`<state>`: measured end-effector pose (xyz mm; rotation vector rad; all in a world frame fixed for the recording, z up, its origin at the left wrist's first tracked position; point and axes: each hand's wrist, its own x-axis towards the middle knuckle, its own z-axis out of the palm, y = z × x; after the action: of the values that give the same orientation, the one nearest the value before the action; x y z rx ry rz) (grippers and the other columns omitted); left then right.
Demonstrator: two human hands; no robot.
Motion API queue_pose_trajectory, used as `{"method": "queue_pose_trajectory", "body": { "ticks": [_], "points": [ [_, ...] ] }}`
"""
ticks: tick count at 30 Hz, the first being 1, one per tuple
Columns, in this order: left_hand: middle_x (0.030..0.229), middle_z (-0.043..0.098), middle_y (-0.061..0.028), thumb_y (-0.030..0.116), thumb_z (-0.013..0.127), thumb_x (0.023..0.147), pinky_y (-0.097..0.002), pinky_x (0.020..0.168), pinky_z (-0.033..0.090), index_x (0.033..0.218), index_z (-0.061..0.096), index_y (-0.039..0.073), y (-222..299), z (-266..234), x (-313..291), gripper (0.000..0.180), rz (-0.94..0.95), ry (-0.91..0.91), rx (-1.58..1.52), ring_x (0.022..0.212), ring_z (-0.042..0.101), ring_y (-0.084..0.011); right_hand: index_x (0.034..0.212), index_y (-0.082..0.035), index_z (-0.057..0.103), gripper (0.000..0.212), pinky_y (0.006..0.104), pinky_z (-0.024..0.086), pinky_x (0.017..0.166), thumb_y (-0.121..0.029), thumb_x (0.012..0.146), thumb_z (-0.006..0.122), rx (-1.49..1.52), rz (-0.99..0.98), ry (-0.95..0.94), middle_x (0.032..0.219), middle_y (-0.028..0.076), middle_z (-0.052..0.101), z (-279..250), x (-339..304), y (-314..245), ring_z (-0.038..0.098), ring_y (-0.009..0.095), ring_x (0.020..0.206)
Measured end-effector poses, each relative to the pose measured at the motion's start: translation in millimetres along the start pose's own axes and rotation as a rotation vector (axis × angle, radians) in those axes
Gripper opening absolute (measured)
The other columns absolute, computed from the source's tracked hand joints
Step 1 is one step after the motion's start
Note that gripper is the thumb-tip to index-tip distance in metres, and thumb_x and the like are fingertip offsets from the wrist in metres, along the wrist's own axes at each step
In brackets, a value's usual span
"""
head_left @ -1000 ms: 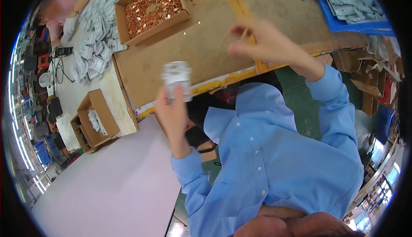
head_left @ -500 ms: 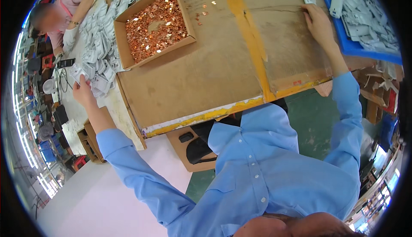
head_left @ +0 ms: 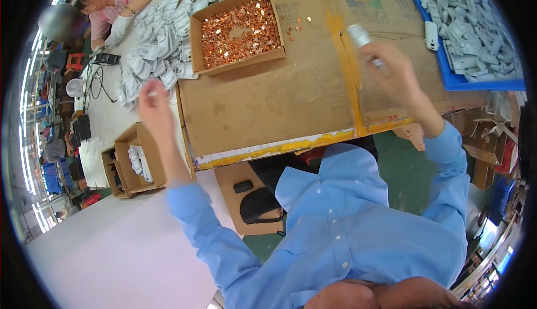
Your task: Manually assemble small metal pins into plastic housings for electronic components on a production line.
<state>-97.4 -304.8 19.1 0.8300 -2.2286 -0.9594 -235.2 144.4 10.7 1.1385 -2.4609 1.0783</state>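
My right hand (head_left: 394,71) is raised over the cardboard-covered tabletop (head_left: 268,104), its fingers closed on a white plastic casing (head_left: 358,34) that is blurred by motion. The casing points away from me, above the yellow tape strip. On the left, my left hand (head_left: 155,99) hovers at the near edge of a heap of white plastic casings (head_left: 162,43). Its fingers look curled but are smeared, so whether it holds anything is unclear. Between my hands, toward the back, stands a shallow cardboard box (head_left: 240,65) full of small copper-coloured metal pieces (head_left: 238,37).
A blue tray (head_left: 444,71) of white casings stands at the right, with one casing (head_left: 430,36) at its rim. A few copper pieces (head_left: 298,28) lie loose. An open carton (head_left: 146,158) sits at lower left. Across the left table another person's gloved hand (head_left: 118,29) rests.
My right hand has come left and nearer from beside the blue tray, bringing a white casing. My left hand has drawn back rightward from the white casing it was touching. My view has shifted left.
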Motion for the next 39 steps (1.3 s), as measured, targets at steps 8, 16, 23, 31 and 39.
{"method": "queue_pose_trajectory", "body": {
  "ticks": [8,16,23,31,39],
  "points": [
    [0.134,0.050,-0.0132,0.064,0.023,0.097,-0.0358,0.089,0.048,0.144,0.030,0.000,23,45,-196,0.079,-0.458,-0.654,-1.078,0.115,0.053,-0.0227,0.100,-0.007,0.061,0.022,0.0422,0.051,0.080,-0.003,0.078,0.062,0.407,-0.272,-0.297,0.097,0.012,0.061,85,-2,-140,0.060,0.032,0.095],
    [0.119,0.061,-0.0155,0.059,0.023,0.099,-0.0371,0.076,0.055,0.132,0.047,0.001,-4,17,-228,0.071,-0.713,-0.616,-1.296,0.095,0.064,-0.0257,0.104,-0.004,0.063,0.020,0.0348,0.052,0.075,-0.009,0.086,0.063,0.798,0.012,-0.824,0.096,0.011,0.065,102,27,-159,0.064,0.021,0.085],
    [0.111,0.061,-0.0234,0.038,0.029,0.099,-0.0357,0.061,0.056,0.127,0.049,0.001,-10,17,-241,0.050,-0.722,-0.574,-1.574,0.078,0.064,-0.0272,0.095,-0.006,0.065,0.014,0.0410,0.050,0.076,-0.017,0.088,0.062,-0.153,-0.266,-0.348,0.095,0.011,0.061,155,171,-43,0.061,0.030,0.092],
    [0.112,0.061,-0.0210,0.040,0.029,0.098,-0.0371,0.063,0.056,0.126,0.049,0.000,-12,29,-253,0.052,-0.825,-0.571,-1.490,0.081,0.065,-0.0275,0.085,-0.009,0.068,0.007,0.0431,0.052,0.075,-0.010,0.080,0.063,-0.480,-0.352,-0.594,0.095,0.009,0.066,208,215,-14,0.064,0.031,0.092],
    [0.111,0.060,-0.0191,0.038,0.027,0.098,-0.0372,0.066,0.055,0.127,0.049,0.000,-8,34,-265,0.053,-0.924,-0.643,-1.366,0.081,0.065,-0.0269,0.084,-0.006,0.066,0.011,0.0449,0.053,0.075,-0.016,0.083,0.064,-0.458,-0.417,-0.615,0.098,0.012,0.066,219,221,-12,0.065,0.033,0.091]
  ]
}}
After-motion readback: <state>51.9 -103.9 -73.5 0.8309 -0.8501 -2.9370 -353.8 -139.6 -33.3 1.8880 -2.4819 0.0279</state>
